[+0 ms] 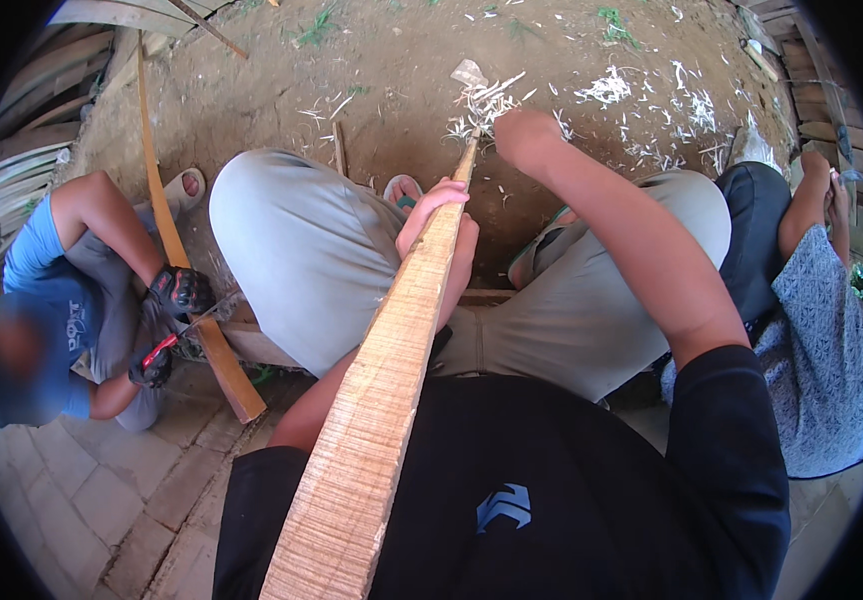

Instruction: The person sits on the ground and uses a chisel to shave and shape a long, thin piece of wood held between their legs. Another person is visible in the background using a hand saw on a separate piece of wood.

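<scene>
The left hand (438,225) wraps fingers tightly around the long wooden stave (391,380); the right hand (526,135) is fisted near its tip, its contents hidden.

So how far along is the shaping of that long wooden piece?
Partly done, it seems. A scatter of pale shavings already lies on the dirt, and the wooden stave narrows toward its far tip. In hand: the left hand grips the stave midway, while the right hand sits near the tip; any tool in it is hidden. The near, wider stretch looks rough and ridged, so probably unfinished.
</scene>
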Demonstrator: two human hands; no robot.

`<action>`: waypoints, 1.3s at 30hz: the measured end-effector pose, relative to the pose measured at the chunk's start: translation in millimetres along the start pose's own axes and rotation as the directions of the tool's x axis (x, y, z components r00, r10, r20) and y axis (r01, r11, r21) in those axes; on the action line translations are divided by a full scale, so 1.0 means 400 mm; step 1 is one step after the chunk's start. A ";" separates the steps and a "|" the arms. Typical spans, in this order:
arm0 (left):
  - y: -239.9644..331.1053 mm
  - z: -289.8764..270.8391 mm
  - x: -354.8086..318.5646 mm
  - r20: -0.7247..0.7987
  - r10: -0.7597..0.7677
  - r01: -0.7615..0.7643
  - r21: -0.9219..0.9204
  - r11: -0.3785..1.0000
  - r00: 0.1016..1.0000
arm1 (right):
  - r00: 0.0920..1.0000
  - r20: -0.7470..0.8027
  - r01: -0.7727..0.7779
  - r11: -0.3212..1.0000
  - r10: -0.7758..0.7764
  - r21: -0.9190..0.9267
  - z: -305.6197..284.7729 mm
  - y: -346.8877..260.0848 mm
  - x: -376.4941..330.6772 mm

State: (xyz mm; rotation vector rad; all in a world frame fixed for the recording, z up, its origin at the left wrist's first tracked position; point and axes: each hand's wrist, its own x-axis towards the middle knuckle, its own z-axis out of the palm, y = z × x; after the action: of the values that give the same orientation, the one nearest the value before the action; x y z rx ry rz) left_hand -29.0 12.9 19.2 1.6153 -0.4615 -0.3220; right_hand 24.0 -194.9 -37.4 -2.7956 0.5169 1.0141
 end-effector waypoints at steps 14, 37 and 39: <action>-0.041 0.004 -0.001 -0.063 0.096 -0.095 0.018 0.995 0.993 | 0.991 0.131 0.034 0.999 -0.031 -0.023 -0.030 0.065 0.073; -0.049 0.006 0.003 -0.099 0.152 -0.151 0.015 0.988 0.983 | 0.995 -0.072 0.063 0.996 -0.067 -0.059 0.074 0.050 0.065; -0.043 0.005 0.004 -0.107 0.157 -0.154 0.036 0.987 0.982 | 0.996 -0.083 0.031 0.999 -0.032 -0.010 0.100 0.055 0.078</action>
State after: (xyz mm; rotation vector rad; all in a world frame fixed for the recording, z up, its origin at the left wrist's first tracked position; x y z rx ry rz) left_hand -26.6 11.3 2.2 1.6041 -0.5067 -0.1089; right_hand 14.5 -215.0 -87.9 -2.8538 0.4771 0.8989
